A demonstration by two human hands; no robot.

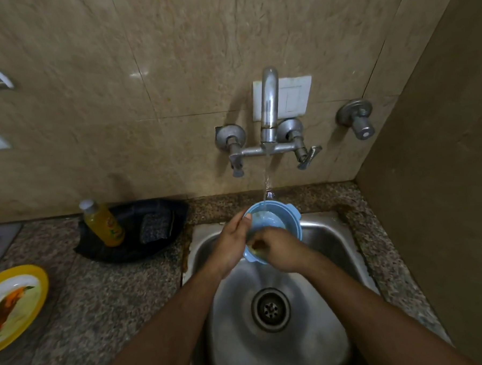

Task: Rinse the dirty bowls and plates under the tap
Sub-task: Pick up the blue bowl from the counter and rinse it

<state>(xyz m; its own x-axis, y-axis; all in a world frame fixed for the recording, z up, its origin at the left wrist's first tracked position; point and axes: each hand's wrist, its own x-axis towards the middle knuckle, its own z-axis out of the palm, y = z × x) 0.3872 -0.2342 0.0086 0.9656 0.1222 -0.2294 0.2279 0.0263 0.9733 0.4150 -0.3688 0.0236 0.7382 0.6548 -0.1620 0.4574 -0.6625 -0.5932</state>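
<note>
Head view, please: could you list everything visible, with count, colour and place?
bowl: one, light blue, under the running water
tap: one, steel, on the wall
sink: one, steel
plate: one, yellow-rimmed, dirty, counter far left
bottle: one, yellow, in the black tray
black tray: one, left of sink
scrub pad: one, dark, in tray
valve: one, steel, wall right
left hand: holds bowl rim
right hand: fingers inside bowl

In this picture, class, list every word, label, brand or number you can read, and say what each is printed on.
No text can be read here.
Yellow plastic bottle with white cap: it has a printed label, too blurred to read.
Yellow-rimmed plate with a picture: a picture only, no words visible.
Light blue plastic bowl and steel tap: no markings visible.
</note>
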